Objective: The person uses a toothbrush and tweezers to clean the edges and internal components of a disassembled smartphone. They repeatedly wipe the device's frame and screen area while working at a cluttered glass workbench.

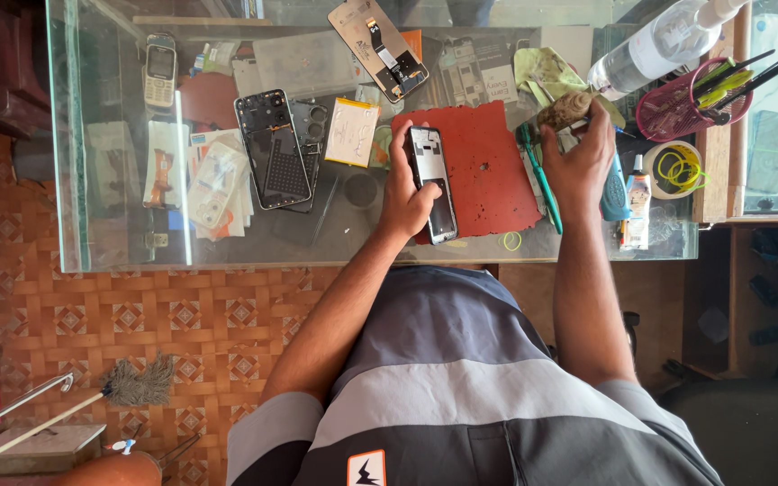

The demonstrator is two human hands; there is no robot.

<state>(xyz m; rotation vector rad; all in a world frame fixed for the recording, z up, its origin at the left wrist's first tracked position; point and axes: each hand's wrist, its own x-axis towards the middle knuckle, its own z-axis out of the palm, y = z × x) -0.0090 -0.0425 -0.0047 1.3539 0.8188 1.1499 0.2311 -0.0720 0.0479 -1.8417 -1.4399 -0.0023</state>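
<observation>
Left hand (404, 193) gripping opened phone (431, 183), fingers curling around its edge, over red mat (483, 166) at frame centre. Right hand (580, 162) lying just right of mat, fingers closing on brownish rag (563, 110).

The single head-worn camera looked steeply down from above the person's chest; it faced the glass counter (119, 243) at arm's length (floor tiles (182, 315) visible beneath).
</observation>
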